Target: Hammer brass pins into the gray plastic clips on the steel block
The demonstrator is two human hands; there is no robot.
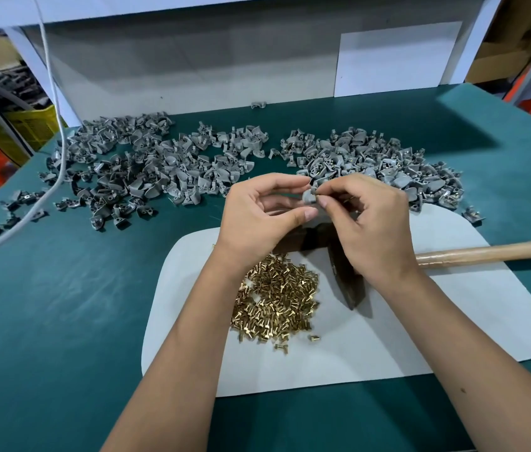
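Over the green bench (62,305), your left hand (257,216) is pinching a gray clip (310,198) while your right hand (368,223) is pinching something tiny, probably a pin, so be seating it straight.

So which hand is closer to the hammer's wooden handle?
Right. The right hand is just left of the wooden handle, its wrist next to it; the left hand is farther left, beyond the right hand.

head cam | looks fwd & down, close over green table (62,321) | single view, no overlap
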